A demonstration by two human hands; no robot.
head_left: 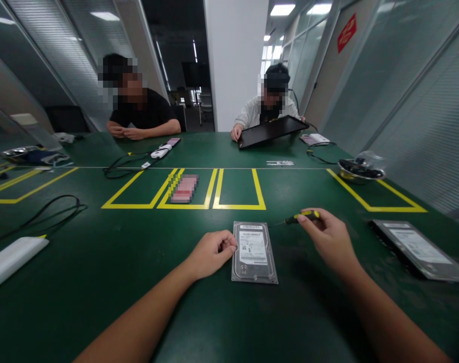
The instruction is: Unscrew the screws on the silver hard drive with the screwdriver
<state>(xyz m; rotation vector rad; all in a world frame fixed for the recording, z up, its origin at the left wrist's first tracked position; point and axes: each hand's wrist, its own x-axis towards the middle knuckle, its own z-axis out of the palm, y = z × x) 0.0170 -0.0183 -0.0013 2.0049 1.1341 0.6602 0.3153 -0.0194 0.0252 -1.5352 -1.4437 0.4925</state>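
In front of me a silver hard drive [254, 252] with a white label lies flat on the green table [138, 302]. My left hand [214, 254] is at its left edge, with curled fingers and the thumb gripping the side. My right hand [327, 234] pinches a screwdriver [308, 216] by its yellow and black handle. The thin shank points left toward the drive's top right corner. Its tip is too fine to make out, so I cannot tell whether it touches the drive.
A second hard drive [421, 247] lies at the right. Yellow tape [184, 206] outlines boxes ahead; a pixelated pink object [184, 188] lies in one. Cables [119, 169] and a bowl [361, 170] stand farther off. Across the table sit two people, one holding a dark panel [272, 133].
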